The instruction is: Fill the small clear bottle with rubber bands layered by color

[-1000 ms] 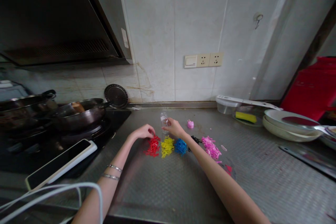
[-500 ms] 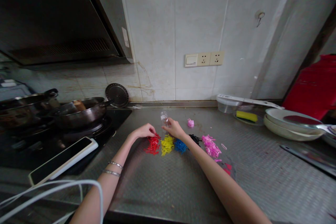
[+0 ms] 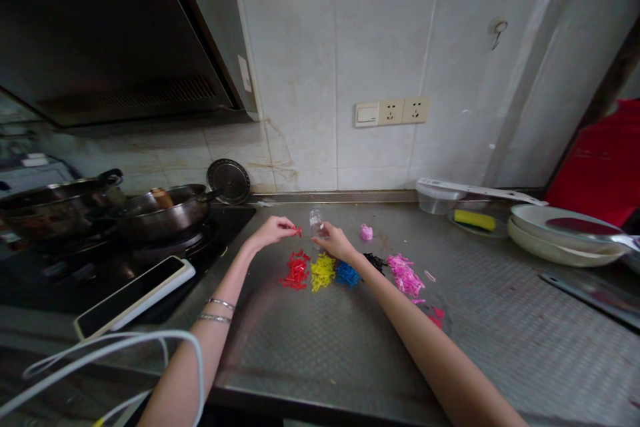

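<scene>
Pinched in the fingers of my left hand (image 3: 274, 231) are a few small red rubber bands (image 3: 297, 231), held above the pile of red bands (image 3: 296, 269). My right hand (image 3: 336, 242) is closed round a small clear jar (image 3: 317, 220), just to the right of my left fingertips. Below the hands lie piles of yellow bands (image 3: 323, 271), blue bands (image 3: 347, 273), black bands (image 3: 375, 262), partly behind my right forearm, and pink bands (image 3: 405, 273). A pink bear-shaped lid (image 3: 367, 232) rests on the counter beyond the piles.
On the left, a phone-like device (image 3: 133, 297) with a white cable (image 3: 150, 335) lies by the stove, where pans (image 3: 165, 210) stand. At right are a plastic tub (image 3: 440, 199), yellow sponge (image 3: 474, 220), stacked bowls (image 3: 565, 240) and a knife (image 3: 590, 297).
My left hand has lifted from the red pile with red bands in its fingers, moving up toward the jar. My right hand keeps its hold on the jar. The view has shifted slightly.
</scene>
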Available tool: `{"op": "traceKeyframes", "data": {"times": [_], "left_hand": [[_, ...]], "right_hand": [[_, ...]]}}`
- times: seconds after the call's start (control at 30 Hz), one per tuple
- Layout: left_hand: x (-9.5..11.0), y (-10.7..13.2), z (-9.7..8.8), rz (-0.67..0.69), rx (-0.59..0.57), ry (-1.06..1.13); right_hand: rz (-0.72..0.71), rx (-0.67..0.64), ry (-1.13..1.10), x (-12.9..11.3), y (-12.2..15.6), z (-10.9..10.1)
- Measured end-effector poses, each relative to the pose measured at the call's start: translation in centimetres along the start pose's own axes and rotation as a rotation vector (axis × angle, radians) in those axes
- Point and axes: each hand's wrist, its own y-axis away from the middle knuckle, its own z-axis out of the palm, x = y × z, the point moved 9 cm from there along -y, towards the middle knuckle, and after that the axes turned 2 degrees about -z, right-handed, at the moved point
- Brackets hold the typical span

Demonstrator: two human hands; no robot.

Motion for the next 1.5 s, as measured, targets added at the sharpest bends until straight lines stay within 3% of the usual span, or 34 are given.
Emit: {"op": "traceKeyframes", "data": {"times": [0.23, 0.53, 1.27, 1.5], "left_hand": [[3.5, -0.8, -2.8, 0.091, 0.164, 0.061], [7.6, -3.1, -2.2, 0.159, 0.147, -0.032], [6.5, -4.7, -0.5, 0.221, 0.058, -0.057], [7.0, -4.0, -1.5, 0.203, 0.142, -0.047]], "right_hand": [[-0.016, -0.001, -0.061, 0.8, -0.3, 0.6], [-0.041, -0.003, -0.07, 1.3, -0.6, 1.0], [-0.044, -0.002, -0.061, 1.0, -0.5, 1.1], [-0.032, 0.008, -0.079, 1.6, -0.5, 1.3]]}}
